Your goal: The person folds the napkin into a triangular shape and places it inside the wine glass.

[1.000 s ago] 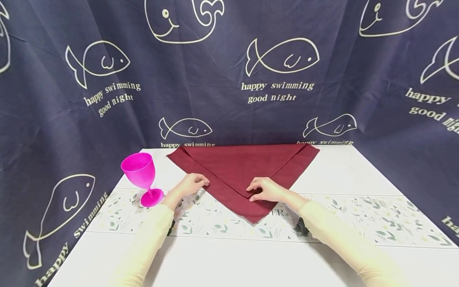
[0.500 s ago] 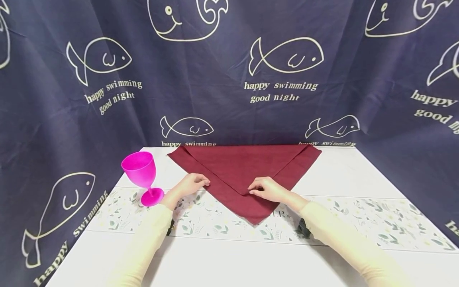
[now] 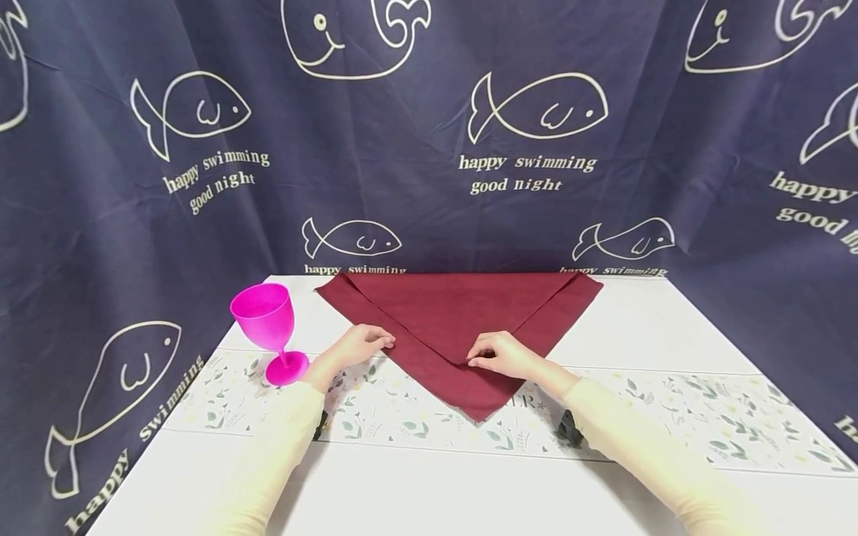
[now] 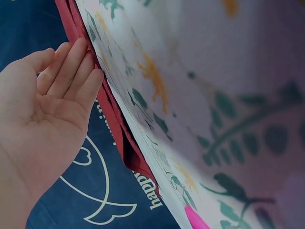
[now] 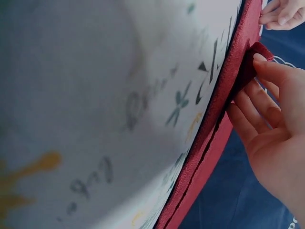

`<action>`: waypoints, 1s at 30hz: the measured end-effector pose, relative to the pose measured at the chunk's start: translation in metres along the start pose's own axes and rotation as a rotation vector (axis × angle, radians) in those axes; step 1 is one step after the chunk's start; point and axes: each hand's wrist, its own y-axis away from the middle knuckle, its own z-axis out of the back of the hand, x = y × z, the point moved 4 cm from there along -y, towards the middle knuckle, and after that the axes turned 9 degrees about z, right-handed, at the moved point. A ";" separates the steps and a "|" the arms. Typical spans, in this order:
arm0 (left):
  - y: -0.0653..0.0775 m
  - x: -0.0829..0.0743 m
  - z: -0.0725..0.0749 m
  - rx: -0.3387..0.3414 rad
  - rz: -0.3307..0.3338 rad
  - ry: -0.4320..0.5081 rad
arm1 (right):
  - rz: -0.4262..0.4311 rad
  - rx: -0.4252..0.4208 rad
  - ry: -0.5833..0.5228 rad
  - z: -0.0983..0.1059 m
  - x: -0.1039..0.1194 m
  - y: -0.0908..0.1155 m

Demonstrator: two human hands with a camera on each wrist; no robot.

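A dark red cloth napkin (image 3: 436,309) lies folded into a triangle, its point towards me, with the upper layer's tip short of the lower one. My right hand (image 3: 506,353) pinches that upper tip between thumb and fingers. In the right wrist view, the pinched corner (image 5: 262,49) lifts a little off the layer below. My left hand (image 3: 365,344) rests with its fingertips on the napkin's left edge. The left wrist view shows the left palm (image 4: 59,112) and loosely extended fingers along the red fabric (image 4: 116,121), nothing gripped.
A bright pink plastic goblet (image 3: 264,320) stands upright on the left of the white table (image 3: 429,484), just beyond the left forearm. Across the table runs a leaf-patterned band (image 3: 677,417). Behind hangs a navy curtain (image 3: 429,171) printed with fish.
The right thumb and fingers, apart at the upper layer's tip a second ago, have closed on it. The left hand has stayed on the left edge.
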 end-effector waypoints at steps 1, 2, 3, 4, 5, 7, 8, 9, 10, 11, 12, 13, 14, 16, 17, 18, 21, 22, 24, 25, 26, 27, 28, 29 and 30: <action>0.000 0.000 0.000 0.002 0.002 0.003 | -0.004 -0.004 -0.005 0.001 0.000 0.000; -0.001 0.000 0.000 0.004 0.001 -0.001 | -0.010 -0.007 -0.014 0.001 -0.001 0.000; -0.001 0.000 0.000 0.006 0.002 -0.001 | -0.014 -0.007 -0.021 0.002 -0.001 0.001; -0.002 0.001 0.000 0.007 0.006 0.001 | -0.017 -0.008 -0.027 0.002 -0.001 0.000; -0.002 0.001 -0.001 0.009 0.011 0.003 | -0.020 -0.007 -0.033 0.003 0.000 0.000; -0.003 0.003 -0.002 0.013 0.017 0.009 | -0.030 -0.001 -0.038 0.004 0.001 0.000; -0.003 0.003 -0.002 0.012 0.013 0.007 | -0.033 0.002 -0.040 0.004 0.001 0.000; -0.003 0.003 -0.002 0.010 0.014 0.008 | -0.034 0.003 -0.036 0.005 0.002 0.000; -0.003 0.003 -0.002 0.008 0.014 0.007 | -0.035 0.004 -0.033 0.005 0.003 0.000; -0.003 0.003 -0.002 0.008 0.016 0.007 | -0.039 0.005 -0.031 0.006 0.003 0.000; -0.002 0.002 -0.002 0.007 0.008 -0.001 | -0.040 0.003 -0.032 0.006 0.004 0.000; -0.002 0.001 -0.002 0.003 0.003 -0.009 | -0.039 0.002 -0.032 0.007 0.004 0.000; -0.001 0.000 -0.001 -0.001 -0.004 -0.022 | -0.041 -0.002 -0.032 0.008 0.004 0.000; -0.001 -0.002 -0.001 -0.006 -0.015 -0.045 | -0.053 -0.007 -0.040 0.009 0.005 0.000; 0.000 -0.003 -0.001 -0.010 -0.024 -0.059 | -0.060 -0.009 -0.045 0.010 0.004 0.000; 0.000 -0.004 0.000 -0.015 -0.034 -0.077 | -0.070 -0.011 -0.051 0.011 0.004 0.000; 0.002 -0.008 0.000 -0.020 -0.041 -0.096 | -0.085 -0.018 -0.065 0.013 0.005 0.001; 0.002 -0.008 0.000 -0.022 -0.046 -0.101 | -0.085 -0.022 -0.069 0.014 0.005 0.001; 0.003 -0.009 0.001 -0.026 -0.057 -0.110 | -0.082 -0.031 -0.075 0.015 0.006 0.002; 0.003 -0.010 0.000 -0.026 -0.061 -0.110 | -0.078 -0.036 -0.074 0.015 0.006 0.002; 0.003 -0.010 0.000 -0.026 -0.066 -0.114 | -0.072 -0.040 -0.069 0.015 0.006 0.003; 0.003 -0.010 0.000 -0.027 -0.070 -0.119 | -0.069 -0.047 -0.066 0.016 0.006 0.003; 0.002 -0.009 -0.001 -0.027 -0.073 -0.122 | -0.067 -0.051 -0.062 0.016 0.007 0.003; 0.002 -0.009 -0.001 -0.026 -0.074 -0.122 | -0.068 -0.056 -0.059 0.016 0.007 0.004; 0.003 -0.008 -0.001 -0.023 -0.070 -0.118 | -0.069 -0.060 -0.056 0.016 0.007 0.004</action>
